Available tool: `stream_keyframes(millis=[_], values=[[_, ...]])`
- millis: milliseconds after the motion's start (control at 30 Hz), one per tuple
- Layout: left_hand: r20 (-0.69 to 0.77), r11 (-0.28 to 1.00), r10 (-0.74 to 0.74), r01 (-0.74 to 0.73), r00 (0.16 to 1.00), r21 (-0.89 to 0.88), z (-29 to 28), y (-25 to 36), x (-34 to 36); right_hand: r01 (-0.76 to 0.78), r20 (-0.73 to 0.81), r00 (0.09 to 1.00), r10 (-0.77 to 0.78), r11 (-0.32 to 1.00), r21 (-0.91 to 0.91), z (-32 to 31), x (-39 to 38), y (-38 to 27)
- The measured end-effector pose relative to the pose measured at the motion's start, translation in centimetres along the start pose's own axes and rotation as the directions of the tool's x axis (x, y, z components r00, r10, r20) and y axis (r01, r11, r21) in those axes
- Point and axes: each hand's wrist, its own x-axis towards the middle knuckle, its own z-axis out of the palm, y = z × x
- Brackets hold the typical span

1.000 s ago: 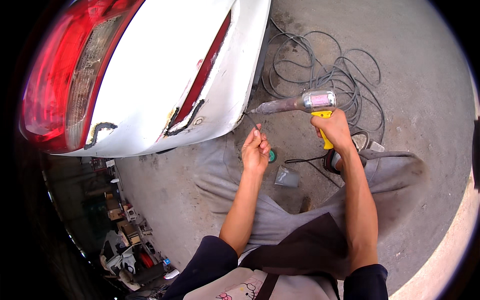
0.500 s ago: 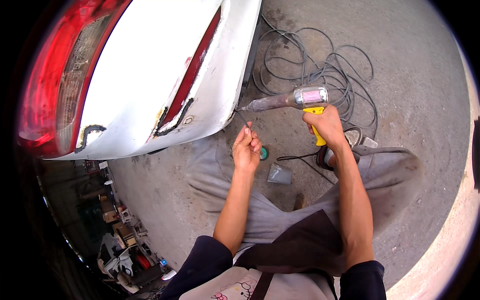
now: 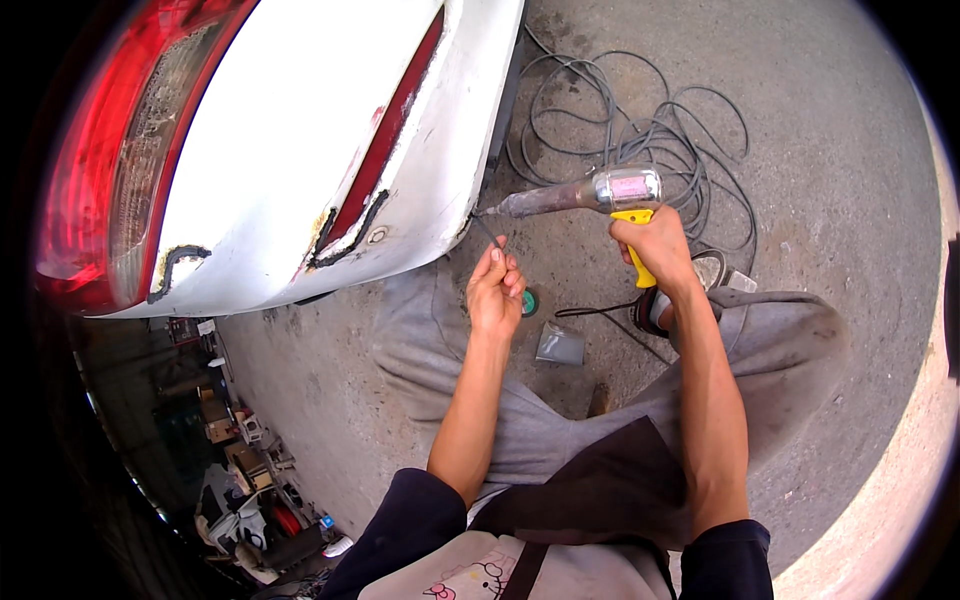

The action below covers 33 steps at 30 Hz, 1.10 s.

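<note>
My right hand grips the yellow handle of a metal hot-air gun, its long nozzle pointing left at the lower corner edge of a white car bumper. My left hand pinches a thin dark grey rod whose far end meets that edge by the nozzle tip; whether the nozzle touches is too small to tell. Rough black seams run round the lower end of a long red slot in the white panel. Another short black strip sits beside the red tail light.
A coiled grey cable lies on the concrete floor beyond my hands. A small green round item and a grey pad lie between my bent legs. Assorted boxes and clutter line the lower left.
The view has shifted slightly, so bumper, floor and hands appear farther left than a second ago. Both hands keep their grips, and the nozzle stays at the same bumper edge.
</note>
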Motion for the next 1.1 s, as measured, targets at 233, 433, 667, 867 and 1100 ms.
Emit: stream_keyframes(millis=[233, 433, 667, 867, 1100], values=[[0.001, 1.0, -0.003, 0.003, 1.0, -0.003, 0.35, 0.02, 0.16, 0.023, -0.013, 1.0, -0.023, 1.0, -0.017, 0.02, 0.02, 0.12], [0.022, 1.0, 0.009, -0.009, 1.0, -0.005, -0.18, -0.06, 0.3, 0.007, 0.003, 1.0, -0.007, 1.0, -0.015, -0.15, -0.03, -0.04], [0.021, 1.0, 0.01, -0.01, 1.0, 0.007, -0.31, 0.02, 0.24, -0.009, -0.004, 1.0, 0.009, 1.0, -0.018, -0.11, -0.01, -0.03], [0.014, 1.0, 0.006, -0.006, 1.0, 0.011, -0.12, 0.09, 0.37, 0.005, -0.02, 1.0, -0.005, 1.0, -0.003, 0.02, 0.08, 0.26], [0.016, 1.0, 0.012, -0.012, 1.0, 0.012, -0.12, 0.06, 0.47, 0.009, -0.012, 1.0, -0.009, 1.0, -0.01, -0.07, 0.14, 0.25]])
